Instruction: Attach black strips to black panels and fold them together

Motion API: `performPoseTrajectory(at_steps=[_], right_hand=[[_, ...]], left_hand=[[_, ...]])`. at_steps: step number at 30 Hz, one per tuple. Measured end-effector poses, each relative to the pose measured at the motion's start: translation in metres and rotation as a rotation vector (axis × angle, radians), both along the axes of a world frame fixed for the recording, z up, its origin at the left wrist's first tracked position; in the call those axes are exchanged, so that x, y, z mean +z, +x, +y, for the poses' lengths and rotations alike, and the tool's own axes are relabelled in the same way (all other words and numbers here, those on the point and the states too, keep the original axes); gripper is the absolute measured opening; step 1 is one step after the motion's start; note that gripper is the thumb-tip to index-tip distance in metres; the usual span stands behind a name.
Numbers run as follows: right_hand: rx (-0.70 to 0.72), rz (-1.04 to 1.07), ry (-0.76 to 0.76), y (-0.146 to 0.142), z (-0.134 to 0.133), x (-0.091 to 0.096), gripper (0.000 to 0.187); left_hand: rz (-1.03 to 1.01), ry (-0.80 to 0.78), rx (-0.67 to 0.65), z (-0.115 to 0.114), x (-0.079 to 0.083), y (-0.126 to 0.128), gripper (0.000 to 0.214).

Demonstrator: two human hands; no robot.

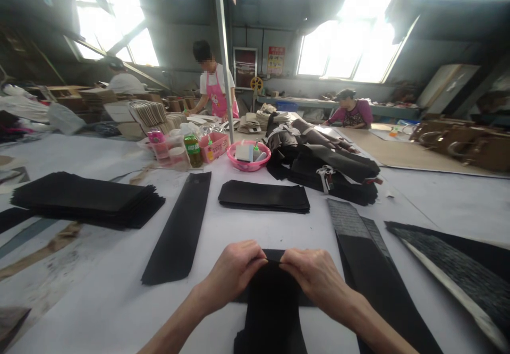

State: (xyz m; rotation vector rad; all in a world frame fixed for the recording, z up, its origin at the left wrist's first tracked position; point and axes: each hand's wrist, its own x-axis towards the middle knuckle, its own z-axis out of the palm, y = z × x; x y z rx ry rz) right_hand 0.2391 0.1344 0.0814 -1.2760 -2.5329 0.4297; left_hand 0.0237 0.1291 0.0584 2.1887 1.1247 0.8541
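A black fabric piece [273, 301] lies on the white table [111, 295] right in front of me. My left hand [233, 271] and my right hand [313, 275] both pinch its far edge, fingertips nearly meeting at the middle, with the fabric folded over between them. A long black strip [181, 226] lies to the left of my hands. A flat stack of black pieces [263, 195] sits just beyond them.
A large stack of black pieces [87, 199] lies at the left, and long dark textured strips [358, 237] at the right. Further back stand a pink basket [248, 156], a green bottle [193, 149] and heaped dark bags [322, 165]. Other people work at far tables.
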Motion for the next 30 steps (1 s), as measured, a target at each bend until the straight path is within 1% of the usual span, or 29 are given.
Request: performPoseTrajectory(at_steps=[3,5,7,8,9,10,11,12,13,15,16,17,18,20,21,23,26,27,28,30], right_hand=[[0.013,-0.031,0.009,0.004,-0.004,0.002,0.022],[0.006,-0.019,0.006,0.013,-0.005,0.002,0.022],[-0.055,0.029,0.002,0.028,-0.005,0.003,0.024],[-0.107,0.064,0.000,0.037,-0.004,0.005,0.025],[-0.163,0.100,0.001,0.043,-0.004,0.006,0.026],[-0.208,0.131,0.001,0.048,-0.003,0.008,0.026],[-0.229,0.153,0.000,0.049,-0.003,0.010,0.026],[-0.222,0.165,-0.003,0.047,-0.003,0.012,0.026],[-0.193,0.169,-0.007,0.041,-0.004,0.014,0.026],[-0.105,0.179,-0.023,0.025,-0.003,0.020,0.026],[-0.065,0.194,-0.037,0.017,-0.003,0.024,0.025],[-0.037,0.218,-0.049,0.011,-0.001,0.030,0.025],[-0.027,0.252,-0.056,0.008,0.001,0.036,0.024],[-0.070,0.344,-0.035,0.012,0.006,0.054,0.022],[-0.114,0.396,-0.007,0.018,0.010,0.064,0.022],[-0.213,0.488,0.065,0.034,0.017,0.085,0.021],[-0.288,0.479,0.164,0.053,0.026,0.107,0.018],[-0.303,0.458,0.185,0.056,0.028,0.110,0.017],[-0.318,0.443,0.195,0.058,0.029,0.112,0.017],[-0.348,0.446,0.169,0.058,0.031,0.111,0.018]], left_hand=[[-0.004,-0.029,-0.024,-0.004,-0.002,-0.003,0.021],[-0.007,-0.050,-0.007,-0.004,-0.009,-0.016,0.022],[-0.030,-0.071,0.095,-0.001,-0.019,-0.038,0.025],[-0.050,-0.086,0.176,0.002,-0.024,-0.051,0.026],[-0.096,-0.118,0.294,0.005,-0.028,-0.063,0.026],[-0.131,-0.171,0.347,0.008,-0.032,-0.071,0.026],[-0.170,-0.234,0.352,0.010,-0.035,-0.075,0.024],[-0.217,-0.302,0.316,0.011,-0.036,-0.074,0.022],[-0.270,-0.358,0.252,0.012,-0.036,-0.067,0.028],[-0.374,-0.409,0.101,0.010,-0.035,-0.041,0.067],[-0.414,-0.426,0.042,0.009,-0.033,-0.026,0.075],[-0.433,-0.464,-0.018,0.008,-0.032,-0.011,0.070],[-0.441,-0.528,-0.077,0.007,-0.032,0.001,0.055],[-0.434,-0.686,-0.175,0.007,-0.033,0.014,0.030],[-0.423,-0.753,-0.212,0.008,-0.034,0.016,0.025],[-0.413,-0.819,-0.265,0.011,-0.036,0.012,0.024],[-0.482,-0.825,-0.324,0.018,-0.038,0.003,0.045],[-0.513,-0.835,-0.349,0.020,-0.039,0.002,0.050],[-0.534,-0.846,-0.371,0.022,-0.041,0.001,0.050],[-0.539,-0.861,-0.395,0.025,-0.043,0.001,0.043]])
